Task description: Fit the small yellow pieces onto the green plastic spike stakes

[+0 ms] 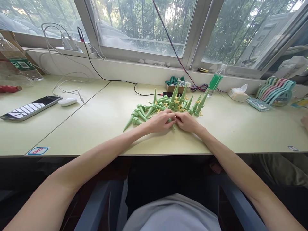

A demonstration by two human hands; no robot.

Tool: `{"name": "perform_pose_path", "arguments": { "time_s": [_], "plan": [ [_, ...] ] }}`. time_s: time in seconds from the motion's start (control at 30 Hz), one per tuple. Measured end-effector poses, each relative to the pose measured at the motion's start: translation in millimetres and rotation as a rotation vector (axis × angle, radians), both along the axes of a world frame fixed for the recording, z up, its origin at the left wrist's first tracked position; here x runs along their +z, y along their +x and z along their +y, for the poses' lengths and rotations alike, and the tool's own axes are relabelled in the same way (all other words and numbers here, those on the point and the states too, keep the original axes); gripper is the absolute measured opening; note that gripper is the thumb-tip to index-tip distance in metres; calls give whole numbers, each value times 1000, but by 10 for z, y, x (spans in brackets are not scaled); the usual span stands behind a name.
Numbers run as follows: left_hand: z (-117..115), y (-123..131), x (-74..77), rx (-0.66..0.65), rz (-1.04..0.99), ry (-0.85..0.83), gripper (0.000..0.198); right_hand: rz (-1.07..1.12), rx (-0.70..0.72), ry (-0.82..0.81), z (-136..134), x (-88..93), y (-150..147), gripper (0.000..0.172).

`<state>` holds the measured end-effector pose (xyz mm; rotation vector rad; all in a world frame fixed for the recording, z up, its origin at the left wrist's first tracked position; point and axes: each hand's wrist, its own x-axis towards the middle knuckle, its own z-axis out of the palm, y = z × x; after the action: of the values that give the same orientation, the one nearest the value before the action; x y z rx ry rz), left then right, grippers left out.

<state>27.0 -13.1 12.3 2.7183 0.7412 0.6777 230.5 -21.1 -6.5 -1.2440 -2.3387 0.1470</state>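
Observation:
A heap of green plastic cone spikes (166, 104) with small yellow parts lies on the pale table (101, 128), some lying flat at the left, some standing at the right. My left hand (160, 121) and my right hand (187, 122) meet just in front of the heap, fingers curled together around one green spike (172, 123) whose tip pokes out below them. A small yellow part shows between the fingertips.
A phone (31, 107) and a white mouse (67, 101) lie at the left, beside a plastic bottle (18, 61). Cables run along the window sill. A small box (174, 86), a tissue pack (238, 93) and stacked pastel hangers (275, 91) stand at the back right. Another person's hand (305, 121) shows at the right edge.

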Motion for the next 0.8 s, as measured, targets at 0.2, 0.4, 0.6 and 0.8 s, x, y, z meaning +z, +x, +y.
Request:
{"name": "perform_pose_path", "arguments": {
  "time_s": [0.2, 0.4, 0.6, 0.8],
  "plan": [
    [14, -5, -33, -11, -42, -3, 19, 17, 7, -12, 4, -10, 3, 19],
    [13, 0, -26, -15, -41, -4, 21, 11, 9, -6, 7, -18, 7, 19],
    [3, -6, -12, -10, -40, -13, 22, 3, 8, -1, 8, -14, 8, 20],
    [5, -3, -17, -12, -38, -9, 23, 16, 20, -4, 7, -16, 10, 19]
  ]
}}
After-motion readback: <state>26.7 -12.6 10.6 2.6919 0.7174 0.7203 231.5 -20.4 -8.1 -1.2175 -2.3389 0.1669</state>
